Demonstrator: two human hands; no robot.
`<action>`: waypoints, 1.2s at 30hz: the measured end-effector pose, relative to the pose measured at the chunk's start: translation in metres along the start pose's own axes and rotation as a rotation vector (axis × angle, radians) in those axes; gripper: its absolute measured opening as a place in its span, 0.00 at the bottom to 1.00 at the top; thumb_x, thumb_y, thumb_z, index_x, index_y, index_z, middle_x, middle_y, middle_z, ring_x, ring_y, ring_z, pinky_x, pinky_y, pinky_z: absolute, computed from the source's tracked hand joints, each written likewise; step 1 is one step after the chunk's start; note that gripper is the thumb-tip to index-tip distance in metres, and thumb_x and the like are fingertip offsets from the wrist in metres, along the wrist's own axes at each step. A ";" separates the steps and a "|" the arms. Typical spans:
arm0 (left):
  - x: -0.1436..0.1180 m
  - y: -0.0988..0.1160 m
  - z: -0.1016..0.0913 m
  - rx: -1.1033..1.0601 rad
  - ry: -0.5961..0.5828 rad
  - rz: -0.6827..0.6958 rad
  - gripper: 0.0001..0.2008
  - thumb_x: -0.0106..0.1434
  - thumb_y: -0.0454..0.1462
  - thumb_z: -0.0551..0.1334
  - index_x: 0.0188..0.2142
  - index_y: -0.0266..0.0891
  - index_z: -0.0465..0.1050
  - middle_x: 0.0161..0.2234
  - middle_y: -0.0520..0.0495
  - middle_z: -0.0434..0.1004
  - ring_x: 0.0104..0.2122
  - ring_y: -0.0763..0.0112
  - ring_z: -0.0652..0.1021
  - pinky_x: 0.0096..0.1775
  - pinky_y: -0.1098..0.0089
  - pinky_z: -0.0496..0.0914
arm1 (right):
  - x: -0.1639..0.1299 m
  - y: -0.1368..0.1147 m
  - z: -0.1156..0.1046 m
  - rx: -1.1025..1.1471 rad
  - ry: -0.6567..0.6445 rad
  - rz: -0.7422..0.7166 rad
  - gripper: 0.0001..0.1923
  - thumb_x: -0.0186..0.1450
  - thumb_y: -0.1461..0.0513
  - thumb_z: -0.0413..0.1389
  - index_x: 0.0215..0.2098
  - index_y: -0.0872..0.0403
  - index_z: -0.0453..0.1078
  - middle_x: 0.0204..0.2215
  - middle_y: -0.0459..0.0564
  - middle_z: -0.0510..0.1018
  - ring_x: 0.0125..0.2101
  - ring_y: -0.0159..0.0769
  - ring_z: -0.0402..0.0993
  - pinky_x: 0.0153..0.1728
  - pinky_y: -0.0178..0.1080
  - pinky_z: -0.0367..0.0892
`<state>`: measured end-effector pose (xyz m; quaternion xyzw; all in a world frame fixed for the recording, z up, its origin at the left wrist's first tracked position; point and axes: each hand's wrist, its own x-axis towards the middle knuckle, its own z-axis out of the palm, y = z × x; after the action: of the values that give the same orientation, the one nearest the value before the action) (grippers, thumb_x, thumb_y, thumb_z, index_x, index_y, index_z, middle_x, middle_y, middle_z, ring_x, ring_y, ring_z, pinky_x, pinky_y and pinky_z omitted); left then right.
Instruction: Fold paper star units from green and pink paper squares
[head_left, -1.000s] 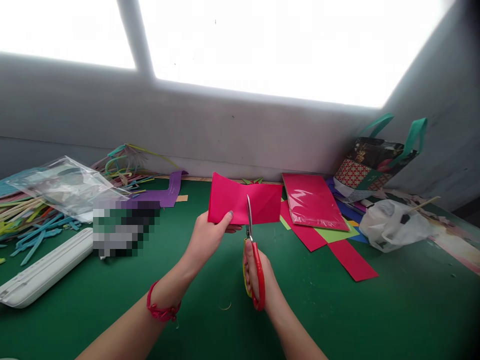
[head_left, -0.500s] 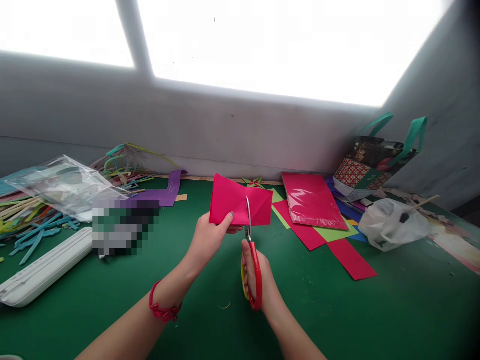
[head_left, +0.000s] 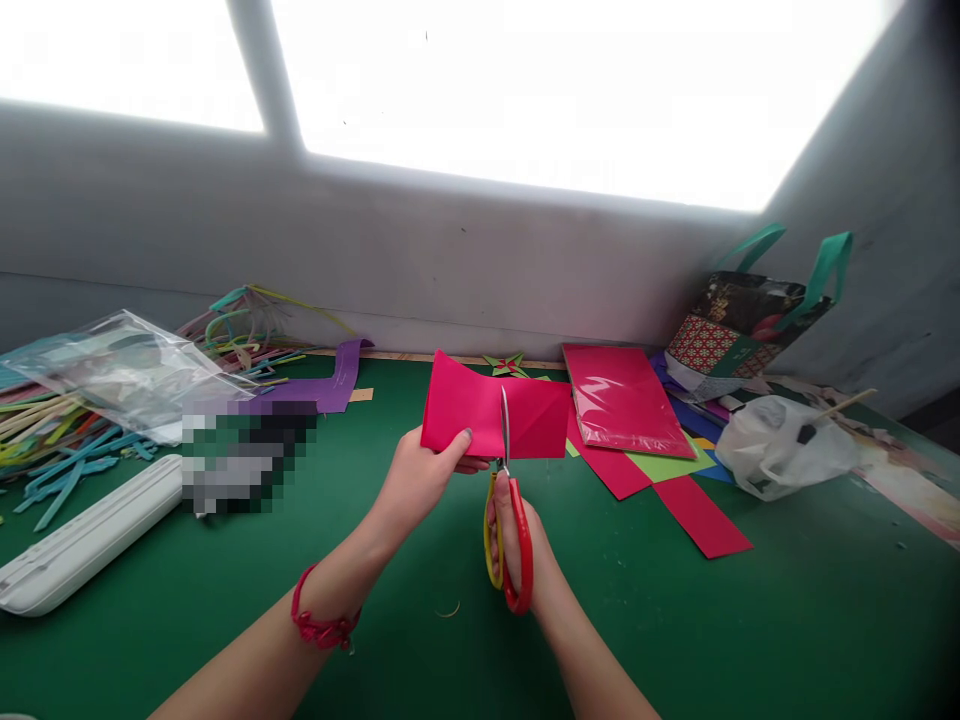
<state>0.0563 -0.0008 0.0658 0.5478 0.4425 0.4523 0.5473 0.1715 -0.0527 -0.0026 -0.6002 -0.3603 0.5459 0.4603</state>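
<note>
Red-handled steel scissors [head_left: 507, 520]: long axis running away from the body, blades pointing up and forward, tips inside the sheet near its middle; held above the green table surface [head_left: 750, 620]. Creased pink paper sheet [head_left: 491, 418]: long axis left to right, raised clear of the table, upright and facing the camera, lower left corner pinched. Blade roots and the cut itself hard to make out against the pink; how far the blades stand apart not discernible. Left hand [head_left: 420, 478]: thumb and fingers clamped on the sheet's lower left edge, fingertips partly hidden behind the paper; red cord bracelet [head_left: 321, 622] on the wrist. Right hand [head_left: 517, 545]: fingers curled through the red loops and closed round them, yellow inner loop lining showing at the left. Nearby, right: glossy red paper pack [head_left: 626, 400], loose red strip [head_left: 701, 515], white plastic bag [head_left: 784, 445], patterned tote bag with teal handles [head_left: 750, 320]. Left: clear plastic bag [head_left: 124, 370], white oblong case [head_left: 82, 540] cut off at the frame edge, pixelated patch unreadable.
</note>
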 end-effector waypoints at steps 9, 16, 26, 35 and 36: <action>-0.003 0.000 0.004 -0.008 -0.005 0.035 0.15 0.55 0.41 0.57 0.38 0.32 0.71 0.29 0.43 0.78 0.29 0.61 0.78 0.32 0.65 0.73 | 0.002 0.009 0.002 0.115 -0.026 0.004 0.24 0.52 0.40 0.47 0.23 0.53 0.56 0.11 0.37 0.55 0.08 0.24 0.52 0.07 0.28 0.52; -0.003 -0.001 0.004 -0.012 -0.001 0.033 0.15 0.56 0.40 0.57 0.37 0.31 0.71 0.29 0.43 0.78 0.29 0.61 0.78 0.32 0.65 0.73 | 0.000 0.011 0.004 0.142 -0.013 0.015 0.22 0.52 0.42 0.49 0.23 0.53 0.56 0.12 0.37 0.55 0.08 0.23 0.51 0.06 0.28 0.52; -0.005 -0.001 0.007 -0.023 -0.009 0.006 0.15 0.55 0.40 0.58 0.37 0.30 0.71 0.27 0.44 0.78 0.28 0.61 0.78 0.32 0.65 0.73 | 0.000 0.002 0.005 0.094 0.019 0.073 0.24 0.52 0.41 0.47 0.21 0.53 0.56 0.09 0.38 0.56 0.07 0.26 0.54 0.06 0.30 0.55; -0.006 0.002 0.008 -0.031 -0.013 -0.009 0.13 0.55 0.39 0.58 0.36 0.30 0.71 0.26 0.44 0.78 0.27 0.61 0.78 0.31 0.65 0.73 | -0.002 -0.005 0.005 0.062 0.041 0.119 0.26 0.51 0.39 0.46 0.21 0.53 0.56 0.09 0.38 0.55 0.07 0.25 0.53 0.06 0.29 0.53; -0.006 0.002 0.008 -0.033 -0.014 -0.008 0.13 0.55 0.39 0.57 0.36 0.30 0.71 0.26 0.44 0.78 0.27 0.61 0.78 0.31 0.65 0.73 | -0.003 -0.005 0.004 0.070 0.035 0.116 0.25 0.51 0.39 0.46 0.21 0.53 0.56 0.09 0.37 0.55 0.07 0.25 0.53 0.06 0.29 0.53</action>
<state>0.0631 -0.0087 0.0677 0.5398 0.4334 0.4535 0.5614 0.1671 -0.0528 0.0035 -0.6133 -0.2975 0.5732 0.4548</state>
